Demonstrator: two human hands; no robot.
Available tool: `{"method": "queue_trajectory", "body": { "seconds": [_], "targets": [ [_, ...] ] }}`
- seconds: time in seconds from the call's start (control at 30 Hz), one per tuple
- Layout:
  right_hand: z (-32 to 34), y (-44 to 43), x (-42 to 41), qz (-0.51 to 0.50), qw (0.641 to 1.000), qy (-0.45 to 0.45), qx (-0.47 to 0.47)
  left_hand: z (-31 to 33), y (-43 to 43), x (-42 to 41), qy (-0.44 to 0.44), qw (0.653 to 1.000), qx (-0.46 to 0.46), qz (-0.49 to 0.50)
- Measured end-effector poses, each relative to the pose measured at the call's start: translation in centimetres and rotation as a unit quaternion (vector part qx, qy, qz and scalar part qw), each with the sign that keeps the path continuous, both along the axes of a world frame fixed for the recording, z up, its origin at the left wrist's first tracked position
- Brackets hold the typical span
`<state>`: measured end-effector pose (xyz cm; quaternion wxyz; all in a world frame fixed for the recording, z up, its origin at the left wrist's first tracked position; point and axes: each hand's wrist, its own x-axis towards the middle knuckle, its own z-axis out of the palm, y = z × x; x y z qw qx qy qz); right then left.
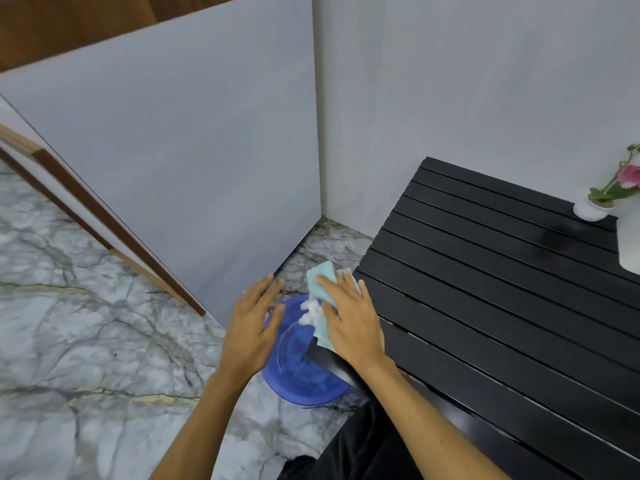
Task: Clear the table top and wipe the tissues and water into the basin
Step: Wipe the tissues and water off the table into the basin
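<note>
Pressing cloth [320,282], right hand [353,320] meets white tissues [309,311] over basin [301,372].

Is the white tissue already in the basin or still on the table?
In: white tissue shows inside the blue basin rim, below the table edge.

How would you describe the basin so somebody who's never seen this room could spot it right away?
Find the black slatted table on the right, then look down past its near left edge to the marble floor. The basin sits there under both hands: round, translucent blue plastic, the only blue thing in sight.
</note>
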<state>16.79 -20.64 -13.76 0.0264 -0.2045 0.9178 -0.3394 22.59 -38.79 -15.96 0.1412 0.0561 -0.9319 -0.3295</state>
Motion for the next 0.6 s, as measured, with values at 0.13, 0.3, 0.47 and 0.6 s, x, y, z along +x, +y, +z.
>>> {"method": "queue_trajectory", "body": {
  "seconds": [0.13, 0.3, 0.47, 0.6],
  "targets": [
    [2.5, -0.5, 0.1, -0.065, 0.957, -0.139, -0.245, 0.4, -1.7, 0.6, -0.009, 0.999, 0.016, 0.034],
    [6.2, 5.6, -1.4, -0.142, 0.939, -0.105, -0.295, 0.6, -2.4, 0.4, -0.011, 0.999, 0.011, 0.035],
    [4.3, 10.7, -6.4, -0.088, 0.994, -0.060, -0.010, 1.2, -0.6, -0.7, -0.002, 1.000, 0.013, 0.005],
    [-0.5, 11.4, -7.8, -0.064, 0.977, 0.015, 0.204, 1.5, 1.2, -1.4, 0.001, 1.000, 0.017, -0.026]
  ]
}}
